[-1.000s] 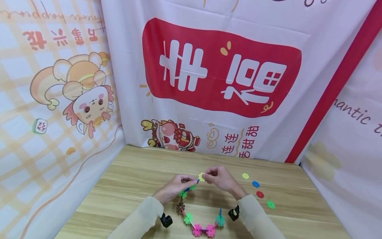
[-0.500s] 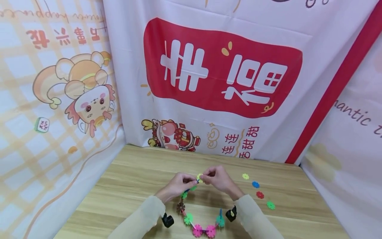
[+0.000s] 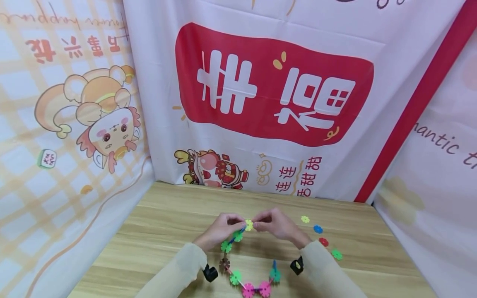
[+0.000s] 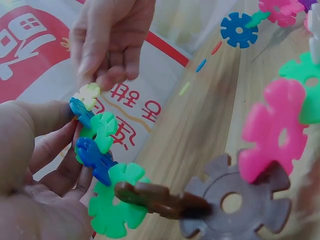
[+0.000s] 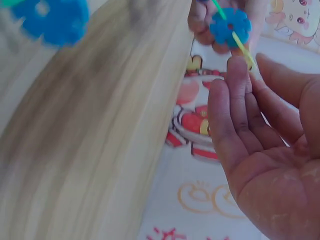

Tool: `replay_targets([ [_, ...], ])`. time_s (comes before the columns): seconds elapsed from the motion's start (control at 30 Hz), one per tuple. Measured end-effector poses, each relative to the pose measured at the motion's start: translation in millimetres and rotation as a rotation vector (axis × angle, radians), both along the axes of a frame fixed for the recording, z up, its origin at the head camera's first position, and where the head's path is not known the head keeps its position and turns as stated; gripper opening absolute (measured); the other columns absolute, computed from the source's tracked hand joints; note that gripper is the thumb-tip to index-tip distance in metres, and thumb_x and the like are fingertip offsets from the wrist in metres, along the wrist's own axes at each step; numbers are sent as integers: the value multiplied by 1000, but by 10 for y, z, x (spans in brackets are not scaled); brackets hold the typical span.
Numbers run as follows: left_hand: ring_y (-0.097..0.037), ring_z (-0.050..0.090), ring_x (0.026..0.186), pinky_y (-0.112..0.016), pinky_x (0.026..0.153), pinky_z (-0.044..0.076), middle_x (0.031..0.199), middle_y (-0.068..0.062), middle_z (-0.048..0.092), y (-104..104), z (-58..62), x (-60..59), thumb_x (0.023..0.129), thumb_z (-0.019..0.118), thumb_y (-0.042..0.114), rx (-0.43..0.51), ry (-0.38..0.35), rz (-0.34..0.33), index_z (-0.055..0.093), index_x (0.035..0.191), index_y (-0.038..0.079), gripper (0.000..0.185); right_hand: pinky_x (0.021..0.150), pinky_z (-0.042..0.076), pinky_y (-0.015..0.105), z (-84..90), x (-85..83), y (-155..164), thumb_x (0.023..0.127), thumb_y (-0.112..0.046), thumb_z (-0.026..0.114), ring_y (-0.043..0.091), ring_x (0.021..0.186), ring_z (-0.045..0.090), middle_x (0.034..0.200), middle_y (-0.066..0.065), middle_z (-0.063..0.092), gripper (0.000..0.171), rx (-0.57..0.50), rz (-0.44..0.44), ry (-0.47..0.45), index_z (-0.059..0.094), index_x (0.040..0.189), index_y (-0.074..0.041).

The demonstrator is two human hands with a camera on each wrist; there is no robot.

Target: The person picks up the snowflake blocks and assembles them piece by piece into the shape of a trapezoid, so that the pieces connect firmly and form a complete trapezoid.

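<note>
A curved chain of plastic snowflake pieces (image 3: 235, 277) lies on the wooden table (image 3: 167, 215), in green, brown, pink and teal. My left hand (image 3: 238, 226) pinches its upper end near a green piece (image 3: 237, 236). My right hand (image 3: 258, 226) pinches a yellow piece (image 3: 249, 224) against that end. In the left wrist view the yellow piece (image 4: 87, 95) meets a blue piece (image 4: 80, 110), with the right hand (image 4: 100, 75) above it. The right wrist view shows the yellow piece (image 5: 242, 47) edge-on beside a blue piece (image 5: 230, 26).
Several loose pieces lie on the table to the right: yellow-green (image 3: 305, 219), blue (image 3: 317, 229), red (image 3: 323, 241) and green (image 3: 337, 254). Printed cloth banners (image 3: 261, 103) hang behind and on both sides of the table.
The right hand has brought the yellow piece left and slightly down until it meets the chain's end in the left hand. The two hands are closer together.
</note>
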State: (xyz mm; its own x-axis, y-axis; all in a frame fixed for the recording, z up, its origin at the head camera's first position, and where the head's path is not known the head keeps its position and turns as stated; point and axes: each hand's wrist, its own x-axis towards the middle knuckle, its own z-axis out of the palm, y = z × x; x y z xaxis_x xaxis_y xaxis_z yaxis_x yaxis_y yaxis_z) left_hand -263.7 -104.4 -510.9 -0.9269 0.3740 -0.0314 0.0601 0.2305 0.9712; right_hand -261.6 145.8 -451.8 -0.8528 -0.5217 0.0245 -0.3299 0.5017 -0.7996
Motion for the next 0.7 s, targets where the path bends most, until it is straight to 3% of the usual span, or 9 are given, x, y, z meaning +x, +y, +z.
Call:
replay_targets([
  [0.1,-17,67,96,-30,85,56,110,-3,74,2,3,6,101,72,40,14,0,8,75,116,15,29,81,63,32,50,29,223,99,-25,75,12,90,72,102,2,79,18,74,-38,41,79,112,-13],
  [0.23,-17,66,99,-29,86,56,111,-4,74,-26,-1,17,102,72,36,13,10,27,76,116,13,27,78,59,22,64,61,631,97,-24,78,11,89,69,99,-1,77,20,145,-89,92,78,110,-10],
  [0.5,-16,65,102,-29,89,56,114,-3,74,-63,-21,-2,103,70,36,3,15,33,75,117,14,27,74,58,21,-36,175,1557,95,-21,80,8,86,68,96,-2,76,23,249,-222,103,78,111,-5],
  [0.7,-16,65,102,-28,89,56,114,-4,74,-29,-4,12,104,69,32,-3,23,24,75,118,11,26,72,58,21,-194,329,2112,93,-12,81,6,82,66,94,4,76,21,300,-233,137,76,107,2],
])
